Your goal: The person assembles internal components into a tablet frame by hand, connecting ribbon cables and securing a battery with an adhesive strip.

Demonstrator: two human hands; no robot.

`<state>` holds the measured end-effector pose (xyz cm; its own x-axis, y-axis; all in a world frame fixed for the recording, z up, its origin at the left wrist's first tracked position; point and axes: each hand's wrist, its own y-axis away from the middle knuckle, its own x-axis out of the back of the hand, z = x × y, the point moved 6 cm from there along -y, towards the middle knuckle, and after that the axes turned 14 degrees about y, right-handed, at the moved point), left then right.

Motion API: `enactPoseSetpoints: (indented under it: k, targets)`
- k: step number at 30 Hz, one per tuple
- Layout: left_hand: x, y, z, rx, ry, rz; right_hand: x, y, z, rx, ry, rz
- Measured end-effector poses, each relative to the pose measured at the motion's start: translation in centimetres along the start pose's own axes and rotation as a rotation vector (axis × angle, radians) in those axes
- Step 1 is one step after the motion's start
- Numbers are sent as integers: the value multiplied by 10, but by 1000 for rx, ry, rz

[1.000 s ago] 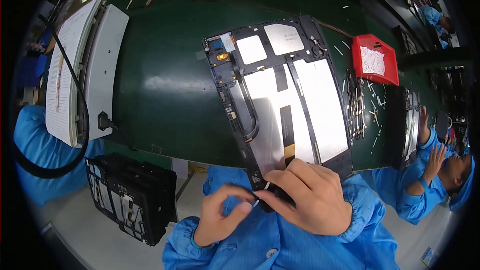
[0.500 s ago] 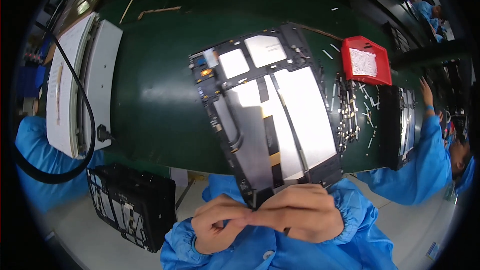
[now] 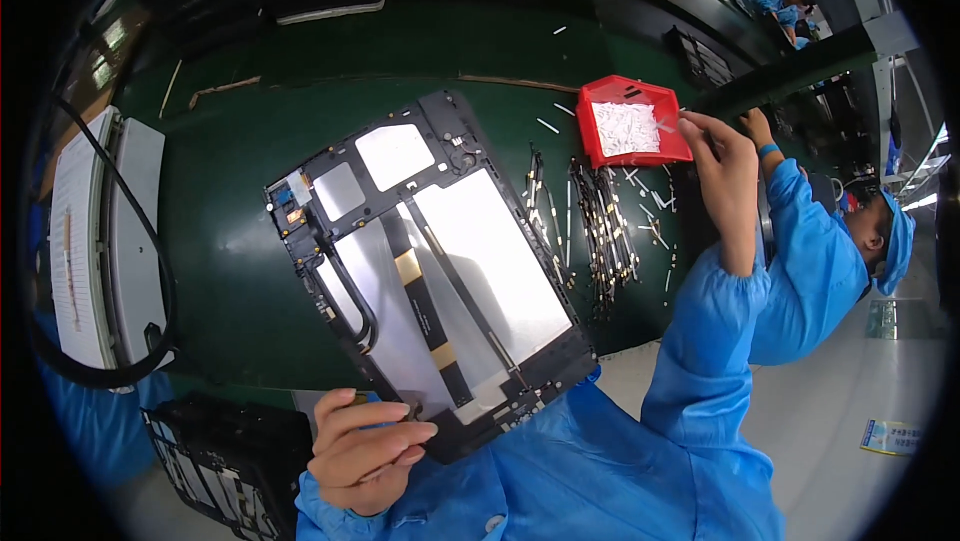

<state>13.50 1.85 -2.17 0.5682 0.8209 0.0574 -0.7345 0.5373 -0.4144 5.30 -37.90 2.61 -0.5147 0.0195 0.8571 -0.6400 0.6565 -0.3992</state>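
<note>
A black tablet housing (image 3: 430, 318) with silver metal plates, a dark flat cable and small connectors lies tilted in front of me, its lower end over the table's near edge. My left hand (image 3: 365, 451) has its curled fingers at the housing's lower left corner, gripping it there. Raised to the right, beside the red bin, is my right hand (image 3: 722, 176). Its thumb and forefinger pinch a small pale, see-through strip (image 3: 664, 127). The red bin (image 3: 657, 149) holds a heap of small white strips (image 3: 625, 128).
Thin dark strips with gold ends (image 3: 603, 231) lie right of the housing, with loose white strips (image 3: 655, 206) beside them. A white box (image 3: 135, 231) and a black cable (image 3: 130, 151) stand left. Stacked housings (image 3: 230, 461) sit lower left. A co-worker (image 3: 815, 251) in blue is close on my right.
My hands have parted: the right has gone up and right to the red bin, while the left stays near the housing's lower end. My view has swung right.
</note>
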Motion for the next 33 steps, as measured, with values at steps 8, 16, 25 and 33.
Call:
enactPoseSetpoints:
  k: [8,16,25,33]
  targets:
    - [4,-16,-2,52,-10,-45,14,38,-106,212,6,-261]
    - [9,-33,-28,111,137,-45,-26,148,-201,611,-519,-808]
    - [11,-32,-33,92,179,-8,-28,160,-197,656,-383,-347]
    - [9,-33,-33,68,147,8,-33,162,-202,759,-337,-466]
